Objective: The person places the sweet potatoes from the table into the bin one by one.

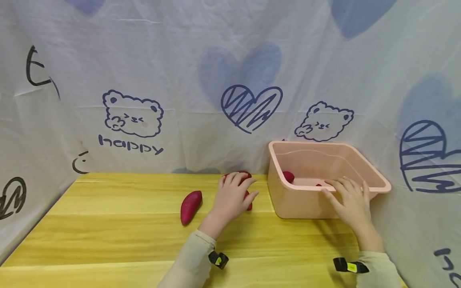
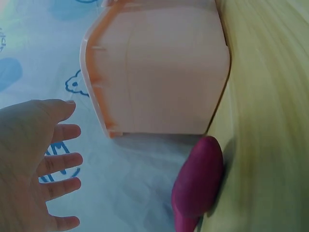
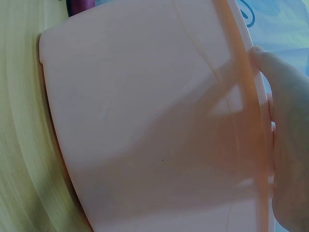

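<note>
Fingers spread apart and relaxed, my left hand hovers above the table, holding nothing. One sweet potato lies just under it, partly hidden beneath the thumb side, and more dark red skin shows past my fingertips, though I cannot tell how many pieces that is. From the left wrist, the sweet potato beyond my palm sits on the wood, apart from the hand. My right hand is loosely extended at the pink bin, its fingers reaching over the near rim and the thumb by the edge; whether they touch the rim I cannot tell. Inside, a sweet potato lies by the left wall, to the left of those fingers, and a small red bit shows near their tips. Another sweet potato rests on bare table to the left of my left hand, well apart from the bin. Black bands circle both pale sleeves. Around the yellow wooden table hangs a whitish cloth printed with hearts and bears.
</note>
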`<state>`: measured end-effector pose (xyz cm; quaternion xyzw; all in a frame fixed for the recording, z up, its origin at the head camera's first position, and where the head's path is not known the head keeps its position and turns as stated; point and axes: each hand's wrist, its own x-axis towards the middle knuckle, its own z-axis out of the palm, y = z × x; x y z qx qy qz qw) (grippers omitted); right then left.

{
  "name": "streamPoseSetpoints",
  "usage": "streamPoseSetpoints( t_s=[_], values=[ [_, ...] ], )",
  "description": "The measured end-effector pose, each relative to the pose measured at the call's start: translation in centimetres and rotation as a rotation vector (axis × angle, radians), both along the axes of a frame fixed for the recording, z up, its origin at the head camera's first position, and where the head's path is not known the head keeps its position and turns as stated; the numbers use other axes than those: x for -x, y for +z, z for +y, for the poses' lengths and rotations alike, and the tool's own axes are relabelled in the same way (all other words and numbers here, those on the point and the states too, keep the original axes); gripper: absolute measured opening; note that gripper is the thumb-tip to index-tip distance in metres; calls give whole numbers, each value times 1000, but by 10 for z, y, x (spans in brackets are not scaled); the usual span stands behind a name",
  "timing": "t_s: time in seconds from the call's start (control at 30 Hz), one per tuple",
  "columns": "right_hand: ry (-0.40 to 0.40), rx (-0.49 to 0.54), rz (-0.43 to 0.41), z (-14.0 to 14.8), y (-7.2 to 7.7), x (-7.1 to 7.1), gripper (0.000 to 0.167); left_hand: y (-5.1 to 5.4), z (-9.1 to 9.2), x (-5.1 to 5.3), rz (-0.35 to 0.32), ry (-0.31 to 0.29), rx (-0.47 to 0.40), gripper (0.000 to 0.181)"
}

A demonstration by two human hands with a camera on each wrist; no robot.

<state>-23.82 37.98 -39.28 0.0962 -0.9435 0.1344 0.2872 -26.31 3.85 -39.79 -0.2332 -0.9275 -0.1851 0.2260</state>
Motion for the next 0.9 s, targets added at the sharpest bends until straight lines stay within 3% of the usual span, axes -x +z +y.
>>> streamPoseSetpoints(
  t_s=[0.27, 0.57, 0.9],
  values=[
    [-4, 3, 6, 0, 0, -1, 45, -10, -15, -5, 5, 32, -59, 36],
    [-1, -1, 8, 1, -2, 0, 46, -22, -33, -11, -51, 116, -66, 38],
    [-17, -1, -18, 2, -2, 0, 46, -28, -49, -8, -45, 156, -77, 40]
  ],
)
